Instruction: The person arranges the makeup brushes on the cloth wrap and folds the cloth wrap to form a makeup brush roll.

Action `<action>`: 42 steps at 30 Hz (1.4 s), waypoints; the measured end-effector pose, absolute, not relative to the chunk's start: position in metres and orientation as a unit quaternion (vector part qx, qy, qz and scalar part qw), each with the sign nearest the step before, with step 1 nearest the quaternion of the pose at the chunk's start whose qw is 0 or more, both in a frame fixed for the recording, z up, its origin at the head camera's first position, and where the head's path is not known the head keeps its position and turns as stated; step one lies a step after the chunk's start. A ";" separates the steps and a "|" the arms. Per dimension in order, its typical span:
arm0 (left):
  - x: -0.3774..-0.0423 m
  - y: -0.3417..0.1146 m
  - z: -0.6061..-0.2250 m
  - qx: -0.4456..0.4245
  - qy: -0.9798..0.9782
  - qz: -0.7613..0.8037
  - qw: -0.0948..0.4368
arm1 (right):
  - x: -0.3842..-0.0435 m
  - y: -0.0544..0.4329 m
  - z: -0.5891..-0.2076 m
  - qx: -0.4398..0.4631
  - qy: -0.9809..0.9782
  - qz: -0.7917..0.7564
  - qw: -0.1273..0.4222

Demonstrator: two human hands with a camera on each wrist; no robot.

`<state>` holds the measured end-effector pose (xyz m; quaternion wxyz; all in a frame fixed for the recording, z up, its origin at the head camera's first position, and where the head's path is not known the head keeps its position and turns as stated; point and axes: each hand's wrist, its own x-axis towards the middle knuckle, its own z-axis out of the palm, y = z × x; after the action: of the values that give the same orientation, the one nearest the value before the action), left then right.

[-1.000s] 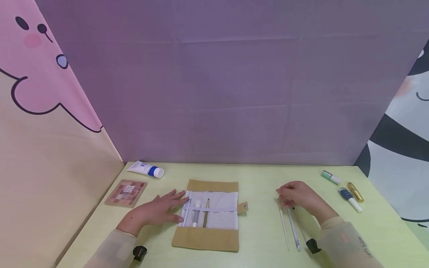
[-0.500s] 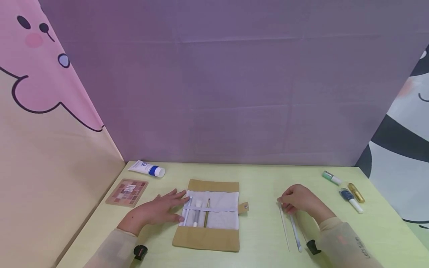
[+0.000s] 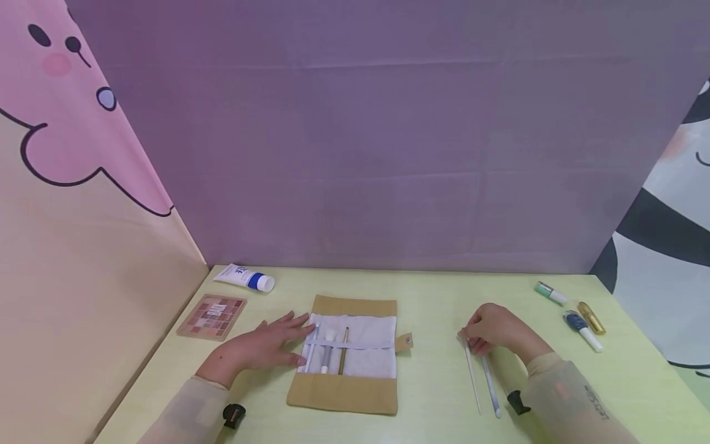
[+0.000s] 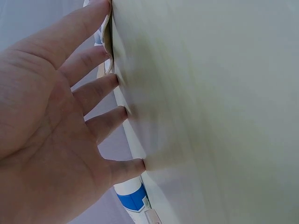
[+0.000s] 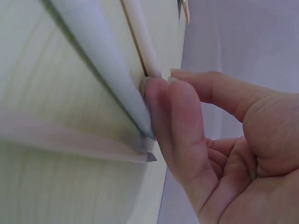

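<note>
My left hand (image 3: 261,348) lay flat, fingers straight, on the table (image 3: 432,308) at the brush roll (image 3: 346,354) w/ 3 brushes. My right hand (image 3: 496,330) pinched the thin white brush (image 3: 473,376), beside 1 thicker brush (image 3: 490,385). Nearby: 3 bottles (image 3: 577,314), 1 palette (image 3: 213,316), 1 tube (image 3: 245,278). Only the right wrist cam showed the pinch.

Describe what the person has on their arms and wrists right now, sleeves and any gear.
Both arms wear thin, pale beige sleeves that end at the wrist; the left sleeve is plain, while the right sleeve carries small dark lettering along the forearm. A small black device sits at each wrist: one on the left, one on the right. The left hand and right hand are bare, with no gloves.
</note>
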<state>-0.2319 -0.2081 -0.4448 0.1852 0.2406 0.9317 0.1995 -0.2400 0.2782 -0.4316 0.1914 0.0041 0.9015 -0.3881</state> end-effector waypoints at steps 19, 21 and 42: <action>-0.231 -0.208 -0.443 0.233 0.933 0.202 0.187 | -0.246 0.261 -0.427 -0.029 0.939 -0.284 0.194; -0.231 -0.208 -0.443 0.234 0.933 0.202 0.187 | -0.247 0.260 -0.427 -0.027 0.941 -0.279 0.190; -0.233 -0.209 -0.447 0.239 0.933 0.198 0.183 | -0.271 0.246 -0.409 -0.056 0.779 -0.593 0.194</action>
<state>-0.2334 -0.2088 -0.4470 0.1826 0.2395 0.9328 0.1981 -0.2707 0.2456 -0.4095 0.1942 -0.0561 0.7792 -0.5933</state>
